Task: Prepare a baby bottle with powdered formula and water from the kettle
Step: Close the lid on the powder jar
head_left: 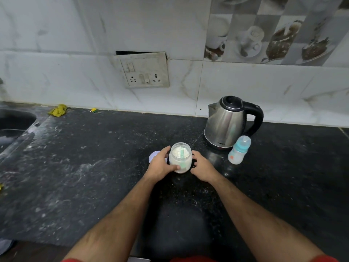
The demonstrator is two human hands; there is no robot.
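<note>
A clear jar of white formula powder (180,157) stands uncapped in the middle of the dark counter, with a green scoop (182,153) lying in it. My left hand (160,164) grips the jar from its left side, thumb across the front. Just right of the jar my right hand (202,167) hovers with fingers loosely curled, holding nothing. The jar's pale lid (154,155) lies behind my left hand. A capped baby bottle (238,151) with a blue collar stands to the right, in front of the steel kettle (228,122) with its black handle.
The black granite counter (94,167) runs to a tiled wall with a switch and socket plate (145,72). A sink (13,120) sits at the far left. A yellow-green scrap (58,110) lies by the wall.
</note>
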